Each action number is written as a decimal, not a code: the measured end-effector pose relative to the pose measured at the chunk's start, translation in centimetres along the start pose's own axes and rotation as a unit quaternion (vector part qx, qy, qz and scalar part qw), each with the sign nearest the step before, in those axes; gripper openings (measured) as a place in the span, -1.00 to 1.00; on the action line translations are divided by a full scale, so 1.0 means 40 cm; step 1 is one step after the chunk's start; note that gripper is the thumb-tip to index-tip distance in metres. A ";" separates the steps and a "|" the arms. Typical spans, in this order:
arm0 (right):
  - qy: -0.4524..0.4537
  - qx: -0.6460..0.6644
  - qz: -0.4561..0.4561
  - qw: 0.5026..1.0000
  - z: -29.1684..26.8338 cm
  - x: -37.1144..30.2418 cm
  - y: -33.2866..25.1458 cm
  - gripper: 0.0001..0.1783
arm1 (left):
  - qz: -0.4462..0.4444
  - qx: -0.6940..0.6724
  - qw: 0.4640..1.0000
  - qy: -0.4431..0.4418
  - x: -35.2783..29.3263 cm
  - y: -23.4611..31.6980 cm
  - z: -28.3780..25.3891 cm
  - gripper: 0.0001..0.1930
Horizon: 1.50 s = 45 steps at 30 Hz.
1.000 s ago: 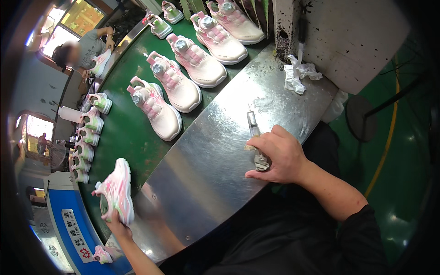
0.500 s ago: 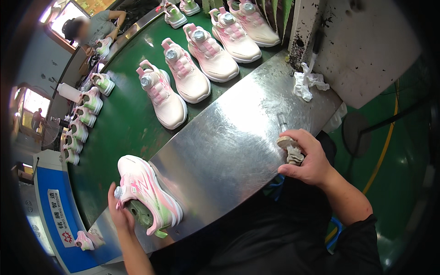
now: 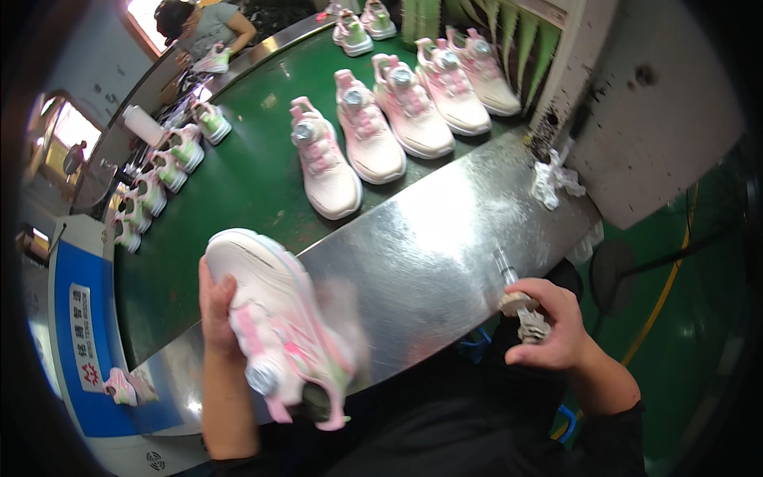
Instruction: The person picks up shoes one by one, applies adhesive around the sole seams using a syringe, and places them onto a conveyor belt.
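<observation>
A white and pink sneaker (image 3: 266, 274) with a silver dial hangs above the metal ledge, toe pointing away and heel opening toward me. My left hand (image 3: 218, 310) grips it from the left side, thumb on its upper near the toe. My right hand (image 3: 552, 322) is at the ledge's near edge, its fingers closed round a small tool (image 3: 518, 302). That tool has a clear, syringe-like barrel, a beige round disc and a crumpled greyish wrapping; its exact kind is unclear.
Several matching sneakers (image 3: 413, 111) stand in a row on the green belt (image 3: 246, 191). More line the far left side. Crumpled white tissue (image 3: 552, 181) lies by the panel at right. A co-worker (image 3: 211, 32) handles a shoe at the far left.
My left hand has lifted the sneaker off the ledge and turned its upper toward me. The right hand has shifted slightly nearer with the tool. The whole view has shifted.
</observation>
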State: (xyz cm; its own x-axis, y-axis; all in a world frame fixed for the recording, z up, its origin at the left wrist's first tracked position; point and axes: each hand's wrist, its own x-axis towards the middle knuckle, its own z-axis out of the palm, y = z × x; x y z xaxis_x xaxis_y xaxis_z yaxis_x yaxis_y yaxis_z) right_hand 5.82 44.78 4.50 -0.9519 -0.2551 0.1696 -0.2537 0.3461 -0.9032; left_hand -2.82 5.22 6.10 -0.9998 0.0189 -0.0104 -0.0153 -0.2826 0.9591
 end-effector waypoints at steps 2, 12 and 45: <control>-0.022 0.092 -0.042 0.995 0.013 0.020 -0.033 -0.16 | 0.001 -0.040 0.999 -0.005 -0.034 -0.009 0.030 -0.43; -0.117 0.420 -0.104 0.894 0.135 0.137 -0.228 -0.24 | -0.023 -0.271 0.948 -0.163 -0.077 -0.068 0.043 -0.36; -0.197 0.469 -0.080 0.857 0.198 0.191 -0.276 -0.26 | 0.157 -0.204 0.934 -0.248 -0.091 -0.077 0.043 -0.28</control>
State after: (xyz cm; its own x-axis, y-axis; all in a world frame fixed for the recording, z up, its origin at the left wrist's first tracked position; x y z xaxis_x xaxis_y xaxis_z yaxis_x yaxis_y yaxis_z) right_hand 2.70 31.85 12.64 -0.7392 -0.5800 0.3424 0.0491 -0.5534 -0.8315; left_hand 0.90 7.65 3.68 -0.8274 0.2869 0.4828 0.1725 -0.6883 0.7046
